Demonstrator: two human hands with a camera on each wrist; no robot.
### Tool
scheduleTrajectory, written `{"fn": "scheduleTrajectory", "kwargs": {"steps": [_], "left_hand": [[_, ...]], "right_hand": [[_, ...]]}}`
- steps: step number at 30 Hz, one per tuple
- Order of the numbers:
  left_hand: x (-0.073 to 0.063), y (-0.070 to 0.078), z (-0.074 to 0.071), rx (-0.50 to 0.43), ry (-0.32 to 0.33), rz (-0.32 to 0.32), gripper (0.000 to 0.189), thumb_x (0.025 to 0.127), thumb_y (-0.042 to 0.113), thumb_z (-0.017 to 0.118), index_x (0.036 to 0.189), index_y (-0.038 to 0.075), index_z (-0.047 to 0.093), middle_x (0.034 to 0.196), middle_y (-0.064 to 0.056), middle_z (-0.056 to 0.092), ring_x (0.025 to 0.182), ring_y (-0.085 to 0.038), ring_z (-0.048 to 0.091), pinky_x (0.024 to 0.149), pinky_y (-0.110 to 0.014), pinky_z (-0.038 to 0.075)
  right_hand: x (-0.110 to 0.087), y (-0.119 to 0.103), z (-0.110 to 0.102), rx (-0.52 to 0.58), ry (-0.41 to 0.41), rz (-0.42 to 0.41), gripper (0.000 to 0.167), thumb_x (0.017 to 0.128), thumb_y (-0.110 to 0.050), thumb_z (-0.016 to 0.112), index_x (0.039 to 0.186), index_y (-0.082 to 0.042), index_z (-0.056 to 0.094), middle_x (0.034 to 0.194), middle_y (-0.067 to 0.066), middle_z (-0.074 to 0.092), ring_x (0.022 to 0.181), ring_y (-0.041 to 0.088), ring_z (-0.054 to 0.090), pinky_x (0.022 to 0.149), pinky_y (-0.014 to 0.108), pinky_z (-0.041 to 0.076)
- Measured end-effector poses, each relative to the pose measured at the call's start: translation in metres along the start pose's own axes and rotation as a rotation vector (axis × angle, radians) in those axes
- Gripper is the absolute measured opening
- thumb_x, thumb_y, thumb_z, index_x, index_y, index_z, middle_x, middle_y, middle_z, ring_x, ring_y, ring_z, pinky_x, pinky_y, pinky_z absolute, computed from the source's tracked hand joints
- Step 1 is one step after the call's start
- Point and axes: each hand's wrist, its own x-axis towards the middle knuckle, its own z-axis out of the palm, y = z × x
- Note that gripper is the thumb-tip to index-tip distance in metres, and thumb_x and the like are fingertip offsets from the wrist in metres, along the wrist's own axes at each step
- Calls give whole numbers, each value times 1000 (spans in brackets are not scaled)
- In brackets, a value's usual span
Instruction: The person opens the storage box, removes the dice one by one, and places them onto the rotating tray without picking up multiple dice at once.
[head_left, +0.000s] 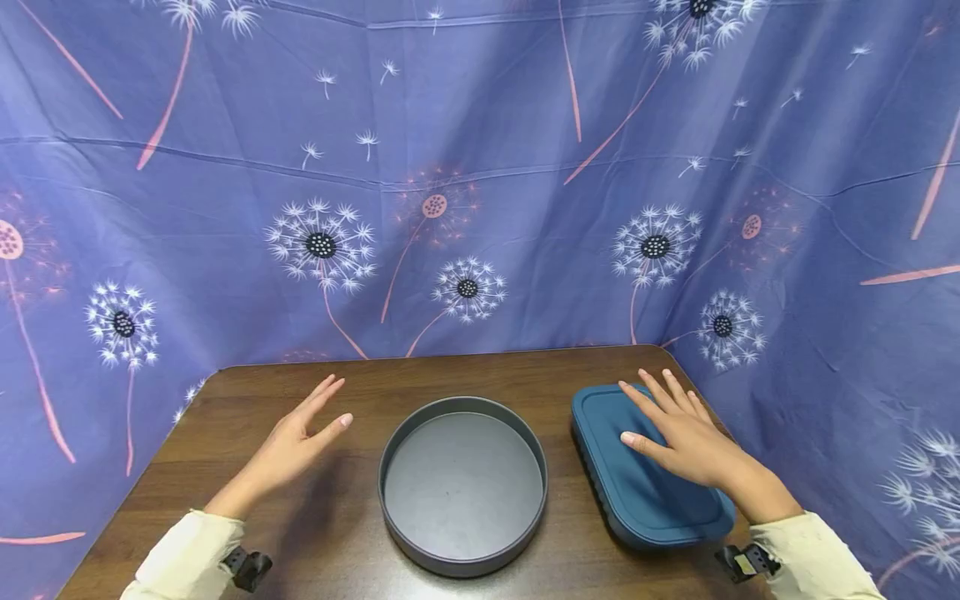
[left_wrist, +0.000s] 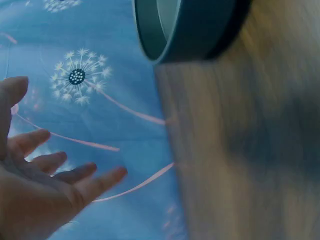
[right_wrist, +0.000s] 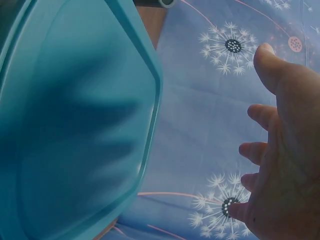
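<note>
A round dark grey pan with a low rim sits on the wooden table between the two hands; nothing lies in it. To its right is a rectangular blue container with its lid on. My left hand hovers left of the pan, fingers extended and thumb apart, holding nothing. Above the blue lid, my right hand is spread with fingers straight. In the right wrist view a gap shows between that hand and the lid, on which its shadow falls.
The brown wooden table ends at a blue cloth printed with dandelions, which hangs behind it and along its sides. Each wrist carries a small black camera, as on the left wrist camera.
</note>
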Motion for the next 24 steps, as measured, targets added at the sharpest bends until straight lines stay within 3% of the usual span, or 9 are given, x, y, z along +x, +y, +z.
{"fn": "scheduleTrajectory", "kwargs": {"steps": [2, 4, 7, 11, 15, 20, 24], "left_hand": [[3, -2, 4, -117, -10, -38, 61, 98, 35, 55, 148, 9, 34, 152, -23, 29, 132, -46, 36, 100, -62, 40], [6, -6, 8, -268, -38, -108, 61, 99, 34, 53, 149, 8, 31, 151, -25, 30, 132, -45, 37, 104, -58, 39], [8, -13, 17, -476, -53, -229, 61, 99, 33, 53, 148, 4, 31, 149, -25, 33, 132, -40, 40, 101, -48, 46], [8, -22, 32, -685, -40, -362, 60, 100, 30, 52, 147, 0, 30, 152, -20, 31, 128, -22, 47, 102, -40, 46], [6, -29, 46, -762, -34, -416, 59, 100, 28, 52, 146, -1, 31, 151, -21, 32, 119, -12, 53, 103, -43, 45], [4, -29, 59, -785, -29, -426, 57, 100, 27, 52, 145, -2, 33, 150, -24, 33, 129, -30, 46, 107, -47, 40], [6, -17, 66, -741, 3, -393, 53, 99, 23, 54, 144, -1, 38, 147, -22, 39, 131, -34, 42, 107, -46, 40]], "right_hand": [[0, -1, 0, -2, 6, -7, 71, 95, -49, 52, 154, -27, 18, 160, 17, 6, 144, 37, -13, 109, 70, -5], [-1, -2, 1, -1, 12, -13, 70, 95, -48, 53, 154, -28, 19, 160, 17, 7, 144, 37, -13, 109, 71, -3], [-2, -4, 2, -3, 27, -26, 70, 95, -47, 54, 153, -28, 21, 159, 17, 9, 145, 38, -10, 108, 72, 1], [-3, -6, 3, 0, 39, -43, 69, 95, -46, 55, 153, -27, 22, 159, 17, 10, 145, 39, -9, 108, 72, 3], [-4, -7, 5, 7, 28, -40, 69, 95, -46, 54, 153, -27, 22, 160, 16, 9, 145, 38, -10, 109, 71, 2], [-6, -9, 8, 21, 11, -40, 69, 95, -46, 54, 153, -26, 22, 160, 16, 9, 145, 37, -11, 109, 71, 0], [-10, -12, 12, 33, 12, -46, 69, 95, -46, 55, 153, -25, 23, 159, 17, 12, 145, 39, -10, 109, 72, 2]]}}
